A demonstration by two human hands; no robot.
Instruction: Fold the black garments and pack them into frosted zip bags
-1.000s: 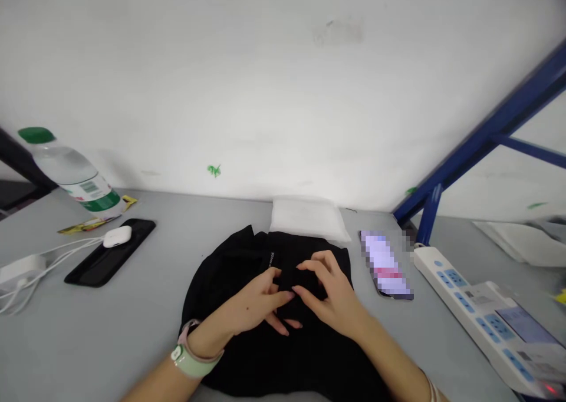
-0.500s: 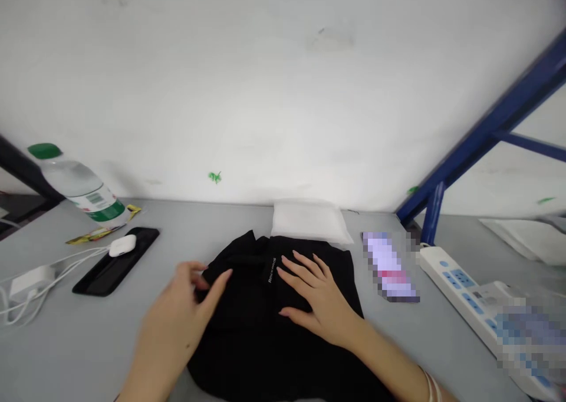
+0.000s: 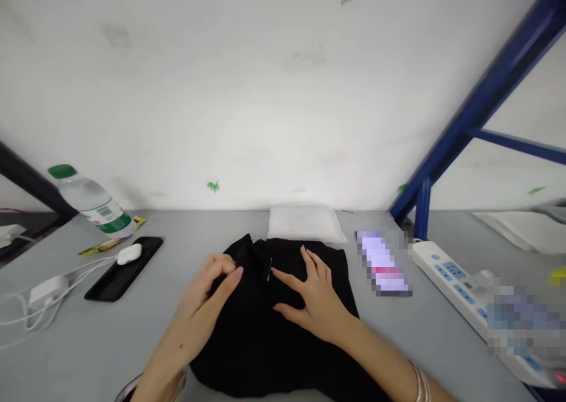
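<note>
A piece of black cloth (image 3: 283, 355), which looks like a folded garment, lies on the grey table in front of me. Small white lettering (image 3: 269, 270) runs along a strip near its middle. At the cloth's left edge my left hand (image 3: 207, 307) pinches a raised fold between thumb and fingers. My right hand (image 3: 316, 299) rests on the cloth just right of the lettering, fingers spread, holding nothing. A flat white packet (image 3: 305, 223) sits behind the cloth, against the wall.
Left stand a bottle with a green cap (image 3: 97, 204) and a black phone (image 3: 126, 270) with a white earbud case (image 3: 130, 254) on it, plus a white charger (image 3: 48, 292) with cables. On the right are a lit phone (image 3: 382, 263), a power strip (image 3: 460, 302) and a blue metal frame (image 3: 451, 137).
My left hand has moved right and closed on the cloth's left part, lifting a fold. My right hand stays on the cloth, its fingers drawn in slightly. The view has shifted a little.
</note>
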